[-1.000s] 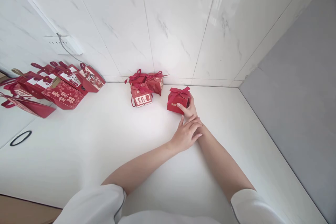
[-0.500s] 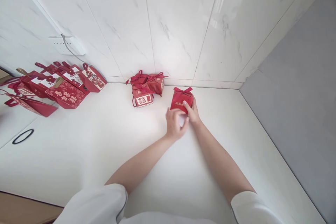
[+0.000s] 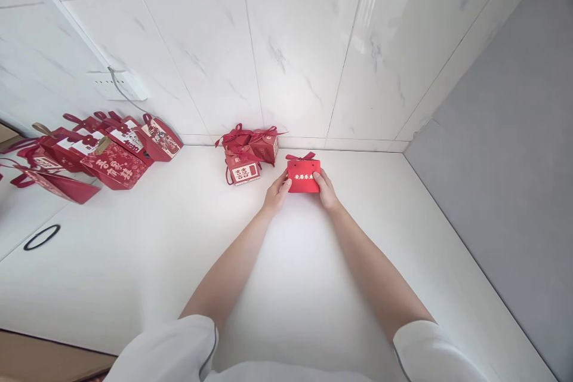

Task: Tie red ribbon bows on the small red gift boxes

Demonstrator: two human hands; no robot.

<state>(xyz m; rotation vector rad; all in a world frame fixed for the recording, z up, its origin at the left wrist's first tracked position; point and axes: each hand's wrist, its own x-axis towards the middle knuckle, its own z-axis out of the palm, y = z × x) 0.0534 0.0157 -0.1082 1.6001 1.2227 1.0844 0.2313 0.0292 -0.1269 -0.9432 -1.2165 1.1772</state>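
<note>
A bright red gift box (image 3: 304, 184) with a dark red ribbon bow on top and pale lettering across its face is held between my two hands near the wall. My left hand (image 3: 277, 192) grips its left side, thumb on the front. On the opposite side my right hand (image 3: 326, 188) holds it, with the thumb over the end of the lettering. Just left of my left hand stand three small red boxes with bows, the front one (image 3: 243, 170) bearing a white label.
Several red gift bags (image 3: 116, 167) with ribbon handles stand at the left by the wall. A black ring (image 3: 42, 237) lies on the white table (image 3: 179, 262). A socket (image 3: 117, 85) with a grey cable is on the tiled wall. Brown cardboard (image 3: 49, 358) shows at the lower left.
My left hand has moved from below the red box to its left side and now grips it. The box has turned so its lettering faces me squarely.
</note>
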